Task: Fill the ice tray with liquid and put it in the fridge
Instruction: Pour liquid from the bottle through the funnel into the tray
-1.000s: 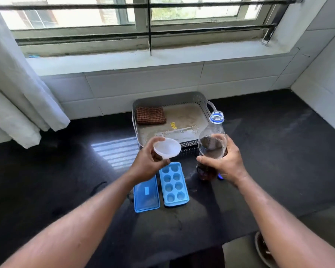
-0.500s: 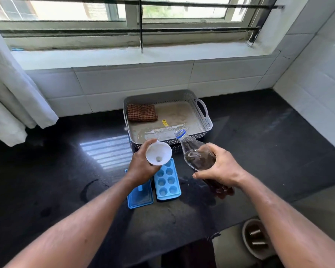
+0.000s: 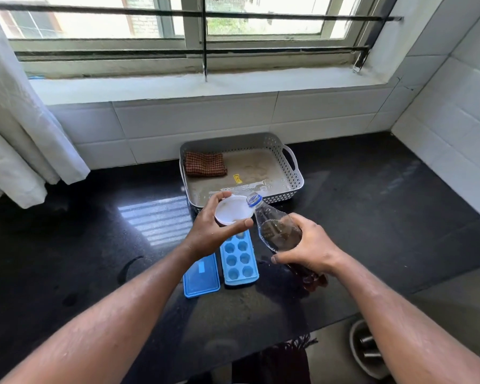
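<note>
A light blue ice tray (image 3: pixel 240 260) with round cells lies on the black counter (image 3: pixel 372 217), its blue lid (image 3: pixel 201 275) flat beside it on the left. My left hand (image 3: pixel 211 231) pinches a white funnel (image 3: pixel 232 210) by its rim above the tray's far end. My right hand (image 3: pixel 308 245) grips a clear plastic bottle (image 3: pixel 275 228) of dark liquid, tilted with its open blue-ringed mouth at the funnel's rim. The tray's far cells are hidden by my left hand.
A grey perforated basket (image 3: pixel 294 173) with a brown checked cloth (image 3: pixel 204 164) stands just behind the hands, against the tiled wall. A white curtain (image 3: pixel 25 120) hangs at the left. Beyond the counter's front edge at the lower right sits a round container (image 3: pixel 366 350) on the floor.
The bottle went from upright to tilted, and its mouth now reaches the funnel's rim. My left hand kept the funnel over the tray.
</note>
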`<state>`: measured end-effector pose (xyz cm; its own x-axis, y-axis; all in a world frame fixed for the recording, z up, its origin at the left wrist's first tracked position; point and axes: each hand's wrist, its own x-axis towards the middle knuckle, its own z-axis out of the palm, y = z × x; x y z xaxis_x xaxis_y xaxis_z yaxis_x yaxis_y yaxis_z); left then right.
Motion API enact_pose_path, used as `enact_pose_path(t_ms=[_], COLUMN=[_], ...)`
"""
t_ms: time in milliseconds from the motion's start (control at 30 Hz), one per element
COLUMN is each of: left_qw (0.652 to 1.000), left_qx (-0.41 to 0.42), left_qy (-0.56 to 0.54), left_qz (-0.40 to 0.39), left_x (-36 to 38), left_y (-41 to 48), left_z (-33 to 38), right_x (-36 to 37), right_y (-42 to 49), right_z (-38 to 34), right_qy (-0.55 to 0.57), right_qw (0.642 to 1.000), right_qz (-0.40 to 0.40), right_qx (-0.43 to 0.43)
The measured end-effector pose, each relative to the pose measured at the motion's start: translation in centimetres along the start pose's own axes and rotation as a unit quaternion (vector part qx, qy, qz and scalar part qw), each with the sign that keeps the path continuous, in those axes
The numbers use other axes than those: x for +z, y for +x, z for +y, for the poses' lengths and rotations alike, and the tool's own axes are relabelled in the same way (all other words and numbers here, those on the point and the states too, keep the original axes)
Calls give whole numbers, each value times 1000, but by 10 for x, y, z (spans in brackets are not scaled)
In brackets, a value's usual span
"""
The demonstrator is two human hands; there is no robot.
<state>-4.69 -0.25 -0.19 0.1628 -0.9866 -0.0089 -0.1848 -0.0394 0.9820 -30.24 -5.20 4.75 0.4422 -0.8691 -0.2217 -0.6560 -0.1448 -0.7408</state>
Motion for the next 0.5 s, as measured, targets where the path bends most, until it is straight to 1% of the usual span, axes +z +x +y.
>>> enact_pose_path(t_ms=[167,367,500], left_qw=[999,994,989], left_qx=[0,-21,-56], left_qy=[-2,90,84], left_qz=[-42,-55,-108], left_x=[-12,-24,-29], left_y=[6,16,22], left_z=[-1,-14,-19], right_x=[1,-4,-8], right_y=[0,2,4], right_z=[3,5,2], right_qy=[-21,-56,-99], right_qw=[1000,998,994], right_qz=[-7,-23,-40], right_qx=[4,23,38])
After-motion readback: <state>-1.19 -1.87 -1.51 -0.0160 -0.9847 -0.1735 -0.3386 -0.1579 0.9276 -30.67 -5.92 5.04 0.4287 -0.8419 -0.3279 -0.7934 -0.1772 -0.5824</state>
